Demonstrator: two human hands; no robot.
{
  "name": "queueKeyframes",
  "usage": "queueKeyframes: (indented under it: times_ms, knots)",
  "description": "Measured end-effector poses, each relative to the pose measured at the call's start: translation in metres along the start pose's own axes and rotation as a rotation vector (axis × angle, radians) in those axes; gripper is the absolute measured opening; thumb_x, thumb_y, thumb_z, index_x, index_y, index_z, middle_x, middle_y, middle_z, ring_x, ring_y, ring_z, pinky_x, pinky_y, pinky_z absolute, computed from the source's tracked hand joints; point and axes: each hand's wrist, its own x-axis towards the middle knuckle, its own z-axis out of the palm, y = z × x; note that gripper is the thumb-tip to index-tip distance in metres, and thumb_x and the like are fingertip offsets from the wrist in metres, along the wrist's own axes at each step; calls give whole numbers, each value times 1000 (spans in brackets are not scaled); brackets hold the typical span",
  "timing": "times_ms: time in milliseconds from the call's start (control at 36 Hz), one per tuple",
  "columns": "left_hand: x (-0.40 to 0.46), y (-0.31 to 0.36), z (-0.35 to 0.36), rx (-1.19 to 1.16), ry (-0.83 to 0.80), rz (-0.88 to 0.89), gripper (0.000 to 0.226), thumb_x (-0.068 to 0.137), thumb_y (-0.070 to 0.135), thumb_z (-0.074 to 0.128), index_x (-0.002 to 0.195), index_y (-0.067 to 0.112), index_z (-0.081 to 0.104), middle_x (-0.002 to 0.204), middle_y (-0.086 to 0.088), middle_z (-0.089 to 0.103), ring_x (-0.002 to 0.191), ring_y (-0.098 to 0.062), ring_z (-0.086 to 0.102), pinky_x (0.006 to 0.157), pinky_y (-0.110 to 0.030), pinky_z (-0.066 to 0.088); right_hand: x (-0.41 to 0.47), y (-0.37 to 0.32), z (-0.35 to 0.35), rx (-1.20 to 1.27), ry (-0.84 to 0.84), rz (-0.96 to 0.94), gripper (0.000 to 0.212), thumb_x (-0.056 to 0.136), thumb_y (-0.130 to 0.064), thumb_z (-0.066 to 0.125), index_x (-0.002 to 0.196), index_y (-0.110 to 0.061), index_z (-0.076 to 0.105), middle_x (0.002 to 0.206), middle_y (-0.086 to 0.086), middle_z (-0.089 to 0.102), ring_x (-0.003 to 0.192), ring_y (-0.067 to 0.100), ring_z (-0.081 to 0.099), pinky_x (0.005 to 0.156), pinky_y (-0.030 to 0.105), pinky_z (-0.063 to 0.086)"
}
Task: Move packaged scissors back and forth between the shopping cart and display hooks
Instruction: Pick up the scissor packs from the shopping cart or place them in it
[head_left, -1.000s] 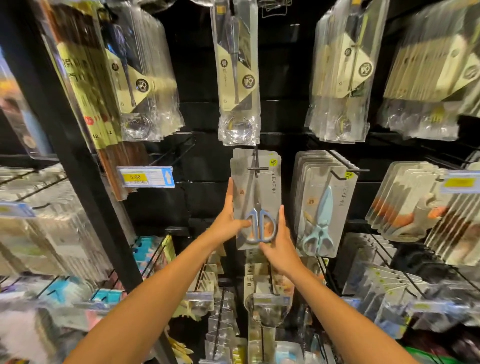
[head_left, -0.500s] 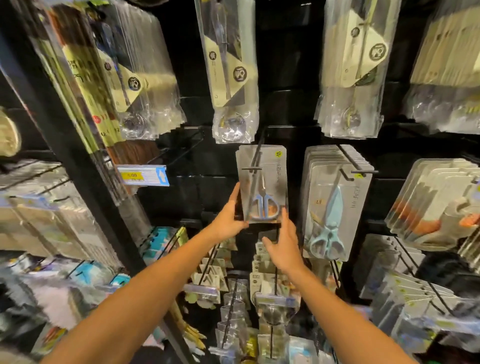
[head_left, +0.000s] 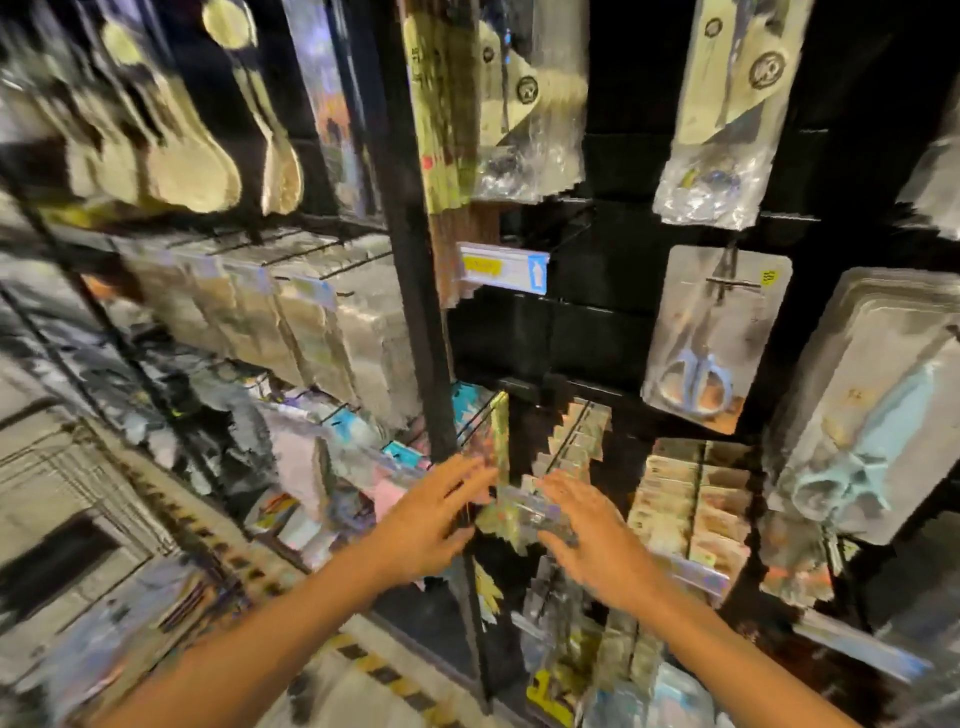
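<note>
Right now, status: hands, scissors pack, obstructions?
Left hand and right hand open, empty, low. Scissors pack hanging on its hook, untouched. Nothing blocking it; frame blurred.

Black slatted display wall (head_left: 597, 332) with thin black metal hooks (head_left: 730, 283); grey carded pack of blue-handled scissors (head_left: 714, 338) hanging on one, stacked mint-handled packs (head_left: 872, 415) beside.

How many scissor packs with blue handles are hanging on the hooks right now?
2 fronts show: a darker blue pack alone on its hook, and a light blue pack to its right, fronting a stack that hides more.
</note>
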Motion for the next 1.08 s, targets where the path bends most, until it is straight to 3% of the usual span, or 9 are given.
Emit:
queueKeyframes:
  times_ms: [56, 167, 278, 417, 500, 611, 778, 889, 1083]
  knots:
    - [-38, -13, -5, 33, 15, -35, 67, 100, 29, 58, 159, 20, 28, 167, 2, 15, 155, -16, 9, 124, -18, -2, 4, -24, 12, -25, -65, -49, 62, 102, -53, 38, 158, -29, 26, 165, -8, 22, 154, 14, 15, 127, 34, 14]
    - [-117, -46, -15, 49, 3, -167, 71, 100, 32, 55, 161, 30, 19, 169, 7, 9, 158, -20, 2, 128, -39, 11, 19, -76, 49, -39, -127, -159, 60, 102, -48, 49, 157, -32, 29, 163, -11, 26, 151, 14, 22, 125, 36, 23]
    - [-199, -82, -24, 97, -38, -350, 72, 96, 51, 41, 161, 30, 21, 169, 4, 13, 157, -23, 8, 124, -50, 22, 39, -135, 94, -65, -227, -236, 62, 103, -43, 50, 157, -22, 31, 162, -6, 27, 151, 15, 21, 122, 15, -1]
    - [-306, -100, -40, 102, 13, -582, 70, 102, 47, 43, 161, 35, 8, 167, 13, -3, 154, -12, -9, 124, -32, -10, 56, -205, 160, -44, -339, -323, 61, 102, -48, 48, 157, -29, 29, 162, -8, 28, 151, 14, 22, 125, 28, 16]
    - [-376, -114, -44, 130, 9, -698, 67, 101, 48, 44, 161, 33, 18, 170, 5, 9, 157, -19, 2, 127, -49, 10, 65, -245, 204, -69, -400, -380, 68, 99, -61, 36, 157, -27, 30, 162, -8, 27, 152, 15, 20, 126, 36, 18]
    - [-456, -129, -47, 180, -87, -883, 71, 96, 53, 44, 160, 30, 24, 169, -1, 17, 156, -32, 13, 125, -55, 17, 71, -292, 254, -111, -504, -471, 62, 104, -44, 49, 158, -23, 29, 163, -9, 22, 154, 15, 13, 117, 15, -2]
    - [-532, -135, -50, 134, -59, -1054, 75, 89, 56, 40, 157, 27, 29, 163, -8, 32, 147, -43, 35, 114, -57, 35, 90, -342, 305, -117, -615, -502, 62, 103, -40, 54, 157, -23, 30, 163, -5, 25, 154, 17, 17, 120, 21, 9]
    - [-552, -138, -54, 70, -61, -1171, 73, 97, 53, 40, 162, 29, 15, 170, -3, 10, 156, -34, 8, 125, -47, 9, 111, -357, 334, -143, -644, -531, 62, 101, -42, 54, 156, -21, 33, 160, -1, 31, 151, 19, 24, 116, 16, 8]
    - [-555, -173, -50, 26, -120, -1249, 76, 99, 45, 50, 162, 28, 12, 170, -3, 7, 157, -32, 3, 127, -48, 8, 159, -371, 380, -171, -687, -582, 65, 100, -49, 53, 156, -22, 33, 162, 1, 30, 152, 21, 21, 124, 32, 19]
